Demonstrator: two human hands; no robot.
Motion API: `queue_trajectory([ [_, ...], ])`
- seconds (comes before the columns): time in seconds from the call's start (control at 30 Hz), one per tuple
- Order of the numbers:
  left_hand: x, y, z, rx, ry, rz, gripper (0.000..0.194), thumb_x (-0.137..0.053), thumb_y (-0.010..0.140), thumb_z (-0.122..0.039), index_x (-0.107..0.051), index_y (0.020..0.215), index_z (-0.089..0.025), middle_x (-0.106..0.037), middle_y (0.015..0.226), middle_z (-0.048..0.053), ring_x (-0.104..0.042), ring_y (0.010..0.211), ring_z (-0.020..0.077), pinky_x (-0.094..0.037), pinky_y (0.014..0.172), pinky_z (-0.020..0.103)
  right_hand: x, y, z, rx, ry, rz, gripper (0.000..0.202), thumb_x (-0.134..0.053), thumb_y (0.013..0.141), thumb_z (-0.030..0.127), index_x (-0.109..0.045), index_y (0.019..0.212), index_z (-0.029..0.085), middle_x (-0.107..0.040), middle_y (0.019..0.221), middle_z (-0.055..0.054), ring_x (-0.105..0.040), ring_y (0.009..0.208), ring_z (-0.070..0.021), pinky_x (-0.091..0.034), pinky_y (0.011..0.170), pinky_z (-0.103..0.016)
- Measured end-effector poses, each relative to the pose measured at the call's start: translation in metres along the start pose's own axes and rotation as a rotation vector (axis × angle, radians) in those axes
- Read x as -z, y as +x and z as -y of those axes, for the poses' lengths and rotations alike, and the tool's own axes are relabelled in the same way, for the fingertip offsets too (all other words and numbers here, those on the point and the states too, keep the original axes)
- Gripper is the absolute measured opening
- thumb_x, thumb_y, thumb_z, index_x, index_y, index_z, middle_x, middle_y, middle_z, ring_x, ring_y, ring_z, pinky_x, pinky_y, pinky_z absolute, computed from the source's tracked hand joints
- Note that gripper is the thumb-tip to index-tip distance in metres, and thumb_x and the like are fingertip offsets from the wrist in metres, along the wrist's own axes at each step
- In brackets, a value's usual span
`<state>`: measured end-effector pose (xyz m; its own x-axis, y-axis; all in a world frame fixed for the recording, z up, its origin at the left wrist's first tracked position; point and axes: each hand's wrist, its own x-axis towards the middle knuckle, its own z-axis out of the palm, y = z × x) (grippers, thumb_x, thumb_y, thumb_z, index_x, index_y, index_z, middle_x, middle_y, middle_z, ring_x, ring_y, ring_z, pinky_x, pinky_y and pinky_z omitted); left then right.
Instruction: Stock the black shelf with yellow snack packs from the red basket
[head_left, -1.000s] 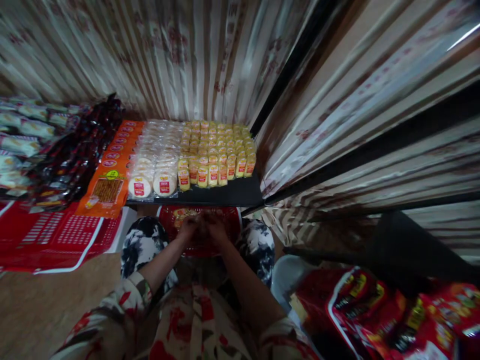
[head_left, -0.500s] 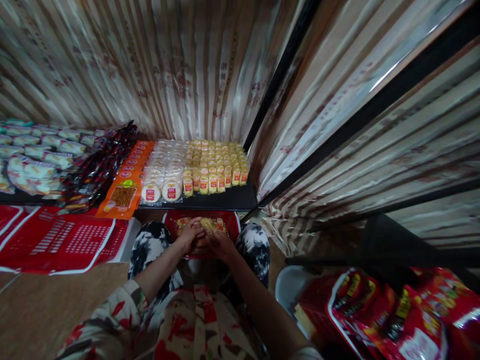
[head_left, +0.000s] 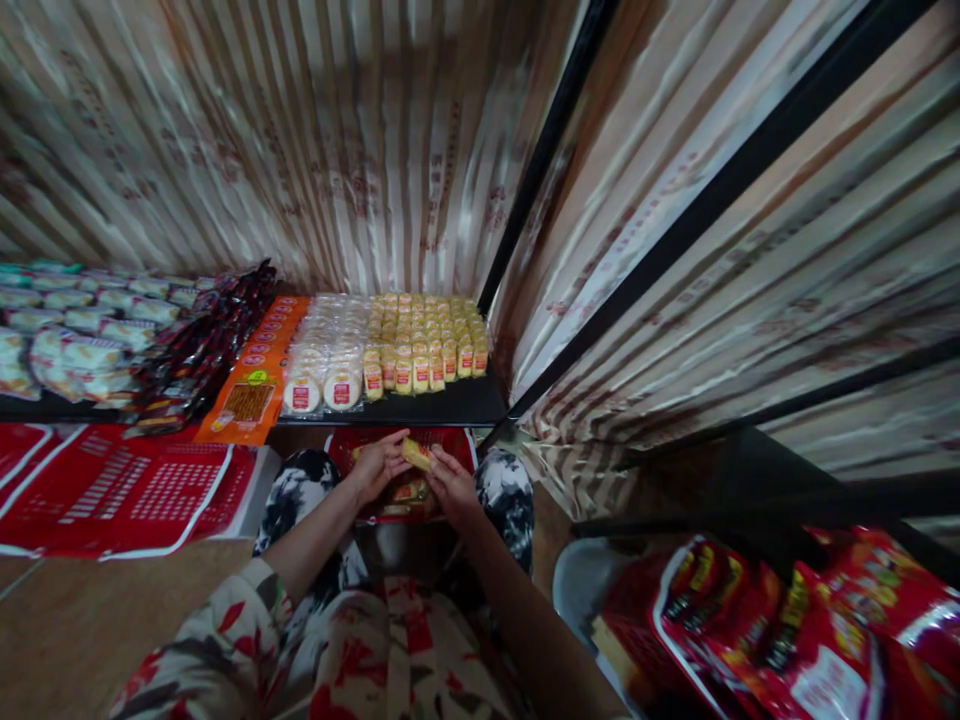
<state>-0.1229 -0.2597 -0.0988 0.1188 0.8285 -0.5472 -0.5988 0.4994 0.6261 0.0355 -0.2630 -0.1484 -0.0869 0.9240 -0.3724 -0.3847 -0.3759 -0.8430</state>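
A small yellow wrapped snack cake (head_left: 416, 455) is between my two hands, above a red basket (head_left: 474, 452) at my knees. My right hand (head_left: 453, 485) pinches its right end between thumb and fingers. At its left end is my left hand (head_left: 379, 466), fingers stretched and slightly apart; whether they touch the wrapper is hard to tell. More yellow packets (head_left: 409, 491) lie in the basket, partly hidden under my hands. On the dark shelf ahead, similar yellow snack cakes (head_left: 420, 372) stand in close rows.
Left of the rows sit clear-wrapped round white snacks (head_left: 343, 390), an orange packet (head_left: 247, 402), dark packets (head_left: 202, 350) and white packets (head_left: 82, 350). Red baskets (head_left: 142, 480) are at lower left. Red snack bags (head_left: 817, 640) fill a basket at lower right. A black post (head_left: 547, 150) rises before the curtain.
My hands have drawn slightly apart, and the single yellow snack cake now shows clearly between them. My left fingers have straightened. The view has shifted slightly.
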Motion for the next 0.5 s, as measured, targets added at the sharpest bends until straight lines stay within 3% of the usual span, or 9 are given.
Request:
queue_trajectory([
  [0.17,-0.01,-0.003,-0.004,0.002,0.036,0.009,0.037,-0.051,0.083,-0.021,-0.055,0.118,-0.011,-0.068,0.095,0.012,-0.066,0.082,0.0155,-0.052,0.075,0.027,-0.006,-0.002,0.026,-0.012,0.049,-0.034,0.04,-0.078,0.052,0.028,-0.064,0.088,0.021,-0.068,0.092,-0.004,-0.063,0.088,-0.0193,-0.048,0.081,-0.033],
  [0.27,-0.014,-0.001,-0.001,-0.03,0.099,0.01,0.031,-0.057,0.08,-0.019,-0.059,0.11,-0.013,-0.067,0.102,0.012,-0.065,0.087,0.016,-0.052,0.076,0.026,-0.005,0.0,0.04,0.02,0.026,0.022,0.044,-0.077,0.052,0.028,-0.063,0.093,0.02,-0.069,0.088,-0.002,-0.064,0.079,-0.0169,-0.048,0.077,-0.031],
  [0.5,-0.019,0.009,0.013,-0.104,0.111,0.047,0.029,-0.069,0.069,-0.016,-0.064,0.098,-0.013,-0.068,0.097,0.009,-0.064,0.088,0.0165,-0.05,0.079,0.027,0.002,0.012,0.067,0.052,-0.112,0.109,0.051,-0.071,0.056,0.024,-0.06,0.106,0.021,-0.069,0.083,0.0,-0.063,0.071,-0.0156,-0.048,0.069,-0.028],
])
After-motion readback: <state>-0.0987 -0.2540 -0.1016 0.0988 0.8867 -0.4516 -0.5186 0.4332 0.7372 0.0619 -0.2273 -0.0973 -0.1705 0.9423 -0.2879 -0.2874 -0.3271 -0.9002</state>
